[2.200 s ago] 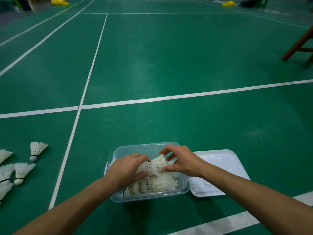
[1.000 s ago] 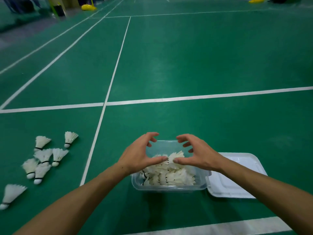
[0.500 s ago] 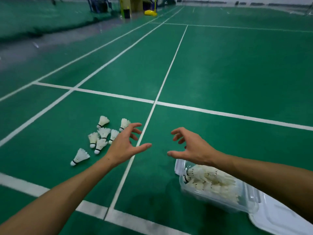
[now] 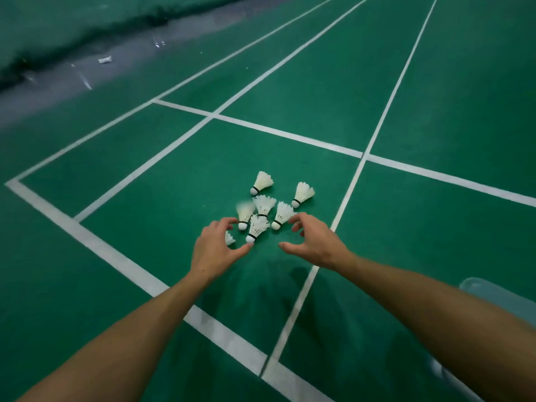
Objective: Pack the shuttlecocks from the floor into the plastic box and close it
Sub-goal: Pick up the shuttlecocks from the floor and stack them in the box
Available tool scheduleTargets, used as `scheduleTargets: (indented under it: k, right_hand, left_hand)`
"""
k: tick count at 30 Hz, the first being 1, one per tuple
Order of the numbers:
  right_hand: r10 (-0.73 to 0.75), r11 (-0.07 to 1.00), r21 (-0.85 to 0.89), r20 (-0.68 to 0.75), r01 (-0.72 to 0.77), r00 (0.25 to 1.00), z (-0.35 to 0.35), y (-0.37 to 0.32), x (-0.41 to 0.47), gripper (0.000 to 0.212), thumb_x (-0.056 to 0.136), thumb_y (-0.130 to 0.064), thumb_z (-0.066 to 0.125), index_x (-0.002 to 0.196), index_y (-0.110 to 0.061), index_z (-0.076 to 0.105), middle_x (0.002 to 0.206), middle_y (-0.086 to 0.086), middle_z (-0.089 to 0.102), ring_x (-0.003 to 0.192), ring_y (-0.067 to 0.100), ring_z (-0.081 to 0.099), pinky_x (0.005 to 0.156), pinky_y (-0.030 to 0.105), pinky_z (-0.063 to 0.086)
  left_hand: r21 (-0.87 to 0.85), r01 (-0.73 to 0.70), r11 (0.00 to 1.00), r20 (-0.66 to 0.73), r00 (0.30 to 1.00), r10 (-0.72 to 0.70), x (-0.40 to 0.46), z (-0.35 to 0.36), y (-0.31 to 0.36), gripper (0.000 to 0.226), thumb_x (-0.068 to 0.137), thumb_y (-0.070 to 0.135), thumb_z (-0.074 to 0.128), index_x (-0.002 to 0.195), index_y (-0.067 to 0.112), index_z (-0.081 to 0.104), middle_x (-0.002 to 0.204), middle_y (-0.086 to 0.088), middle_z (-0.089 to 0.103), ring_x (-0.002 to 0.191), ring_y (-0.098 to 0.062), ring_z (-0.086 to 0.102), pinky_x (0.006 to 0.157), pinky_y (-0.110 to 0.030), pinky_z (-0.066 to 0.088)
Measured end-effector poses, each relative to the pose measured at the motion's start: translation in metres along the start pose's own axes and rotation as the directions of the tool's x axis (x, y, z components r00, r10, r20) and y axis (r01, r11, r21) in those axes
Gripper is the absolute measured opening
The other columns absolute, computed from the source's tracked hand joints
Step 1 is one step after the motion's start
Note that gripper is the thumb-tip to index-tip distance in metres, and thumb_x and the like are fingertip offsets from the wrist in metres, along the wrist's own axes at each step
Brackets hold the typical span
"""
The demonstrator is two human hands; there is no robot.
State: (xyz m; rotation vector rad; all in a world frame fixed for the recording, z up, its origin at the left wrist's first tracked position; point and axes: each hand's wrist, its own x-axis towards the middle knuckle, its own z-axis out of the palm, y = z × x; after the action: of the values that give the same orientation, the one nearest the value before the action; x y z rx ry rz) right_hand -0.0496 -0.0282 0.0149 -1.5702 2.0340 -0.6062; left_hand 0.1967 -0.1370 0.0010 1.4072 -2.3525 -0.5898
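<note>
While I reach both hands, left hand (image 4: 213, 250) and right hand (image 4: 314, 242), fingers spread and empty, seven or so shuttlecocks (image 4: 262, 208) lie on the floor just beyond my fingertips, unpacked, and the plastic box (image 4: 493, 297), well right, seems lidless.

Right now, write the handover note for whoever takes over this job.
Left hand: open, empty, reaching at the near edge of the shuttlecock pile.
Right hand: open, empty, beside the pile.
Seven shuttlecocks show loose on the green court floor, one half hidden behind the left hand.
Plastic box: only a corner shows at the right edge; contents unseen.
Left: gather the pile, load the box, close it.
</note>
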Motion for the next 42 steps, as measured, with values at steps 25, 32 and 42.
scheduleTargets:
  k: [25,32,42]
  right_hand:
    - [0.063,0.997,0.048,0.065,-0.066,0.996,0.063,0.021,0.101,0.039,0.098,-0.023,0.070,0.135,-0.034,0.061,0.133,0.010,0.061,0.124,0.031,0.057,0.106,0.048,0.050]
    - [0.050,0.987,0.152,0.059,-0.059,0.997,-0.001,0.037,0.023,0.061,0.094,-0.016,0.069,0.149,-0.028,0.048,0.117,0.011,0.069,0.081,0.021,0.065,0.082,0.042,0.059]
    - [0.177,0.967,0.201,-0.092,-0.155,0.980,-0.152,0.073,-0.137,0.037,0.076,-0.009,0.077,0.110,-0.016,0.067,0.095,0.003,0.075,0.081,0.023,0.072,0.076,0.048,0.063]
  left_hand:
    - [0.167,0.253,0.953,0.097,0.958,-0.271,0.056,0.085,0.016,0.037,0.090,0.060,0.068,0.111,0.030,0.059,0.115,0.001,0.050,0.091,-0.022,0.059,0.076,-0.037,0.051]
    - [-0.055,0.073,0.996,0.218,0.974,-0.060,0.026,0.072,0.066,0.034,0.074,0.061,0.064,0.090,0.031,0.059,0.093,0.013,0.067,0.085,-0.017,0.065,0.075,-0.041,0.057]
    - [-0.573,-0.125,0.810,0.265,0.907,0.327,-0.018,0.049,0.242,0.022,0.087,0.021,0.084,0.095,0.013,0.065,0.095,0.002,0.074,0.089,-0.007,0.068,0.082,-0.024,0.052]
